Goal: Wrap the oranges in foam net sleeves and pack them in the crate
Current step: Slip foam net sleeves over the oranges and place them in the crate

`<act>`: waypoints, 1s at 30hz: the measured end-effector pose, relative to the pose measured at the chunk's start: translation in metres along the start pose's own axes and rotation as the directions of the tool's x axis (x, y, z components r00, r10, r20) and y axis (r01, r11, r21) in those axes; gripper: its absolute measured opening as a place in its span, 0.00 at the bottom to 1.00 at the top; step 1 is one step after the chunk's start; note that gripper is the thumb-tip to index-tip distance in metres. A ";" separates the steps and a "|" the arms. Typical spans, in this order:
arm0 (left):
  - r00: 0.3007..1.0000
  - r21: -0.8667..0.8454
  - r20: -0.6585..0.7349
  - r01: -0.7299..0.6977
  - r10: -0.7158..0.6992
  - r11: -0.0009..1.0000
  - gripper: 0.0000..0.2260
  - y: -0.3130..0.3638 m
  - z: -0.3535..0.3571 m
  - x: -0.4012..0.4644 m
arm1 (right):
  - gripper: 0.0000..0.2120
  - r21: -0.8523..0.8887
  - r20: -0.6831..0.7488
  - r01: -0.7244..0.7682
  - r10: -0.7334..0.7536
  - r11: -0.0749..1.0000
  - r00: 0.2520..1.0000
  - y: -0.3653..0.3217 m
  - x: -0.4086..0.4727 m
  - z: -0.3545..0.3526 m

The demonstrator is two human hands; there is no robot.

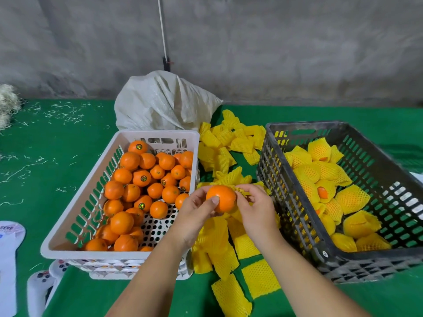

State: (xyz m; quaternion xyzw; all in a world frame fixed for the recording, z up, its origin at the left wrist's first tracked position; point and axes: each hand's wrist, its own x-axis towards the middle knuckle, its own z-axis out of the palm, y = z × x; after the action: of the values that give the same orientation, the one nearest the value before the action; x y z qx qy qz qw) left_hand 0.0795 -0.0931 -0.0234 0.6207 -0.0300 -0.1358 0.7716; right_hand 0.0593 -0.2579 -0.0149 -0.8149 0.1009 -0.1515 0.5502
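My left hand (196,213) grips a bare orange (223,197) between the two crates. My right hand (256,209) pinches a yellow foam net sleeve (240,189) against the orange's right side; the sleeve sits only at the fruit's far edge. A white crate (68,245) on the left holds several unwrapped oranges (142,179). A dark grey crate (295,220) on the right holds several oranges wrapped in yellow sleeves (329,177). Loose flat sleeves (229,143) lie scattered on the green cloth between the crates.
A white woven sack (164,101) leans against the grey wall behind the white crate. More flat sleeves (231,296) lie near my forearms. A white game controller (39,284) and a white printed bag (9,248) lie at the lower left. Straw bits litter the cloth.
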 end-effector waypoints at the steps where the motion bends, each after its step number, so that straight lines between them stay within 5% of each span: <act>1: 0.999 -0.009 -0.015 -0.031 0.031 0.999 0.20 -0.001 0.000 0.000 | 0.06 0.027 0.003 -0.001 0.001 1.000 1.000 -0.001 -0.003 -0.002; 7: 0.988 0.004 -0.068 -0.136 0.136 0.991 0.31 -0.005 -0.003 0.001 | 0.05 0.026 -0.056 0.093 -0.091 0.995 0.994 -0.009 -0.022 -0.001; 12: 0.987 0.081 -0.015 -0.158 0.160 0.984 0.27 -0.011 -0.003 0.002 | 0.07 -0.049 -0.062 0.231 -0.234 0.972 0.970 -0.013 -0.023 0.001; 17: 0.971 0.333 0.135 -0.233 0.198 0.913 0.32 -0.023 -0.005 0.005 | 0.09 -0.088 -0.021 0.203 -0.206 0.975 0.978 -0.011 -0.009 -0.008; 20: 0.945 0.435 0.110 -0.325 0.309 0.839 0.29 -0.027 0.000 0.007 | 0.09 -0.171 -0.001 0.266 -0.270 0.949 0.963 -0.016 -0.007 -0.010; 25: 0.929 0.256 -0.176 -0.277 0.327 0.926 0.22 -0.022 -0.003 0.008 | 0.09 -0.233 0.147 0.516 -0.494 0.824 0.857 -0.027 -0.020 -0.005; 30: 0.940 0.159 -0.164 -0.273 0.298 0.949 0.13 -0.021 -0.004 0.006 | 0.22 -0.227 0.157 0.462 -0.436 0.857 0.886 -0.024 -0.038 0.010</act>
State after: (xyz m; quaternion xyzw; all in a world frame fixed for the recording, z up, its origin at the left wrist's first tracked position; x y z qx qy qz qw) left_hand 0.0827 -0.0946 -0.0449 0.6701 -0.0565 0.0385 0.7391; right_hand 0.0272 -0.2274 -0.0017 -0.8869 -0.1011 -0.2203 0.3933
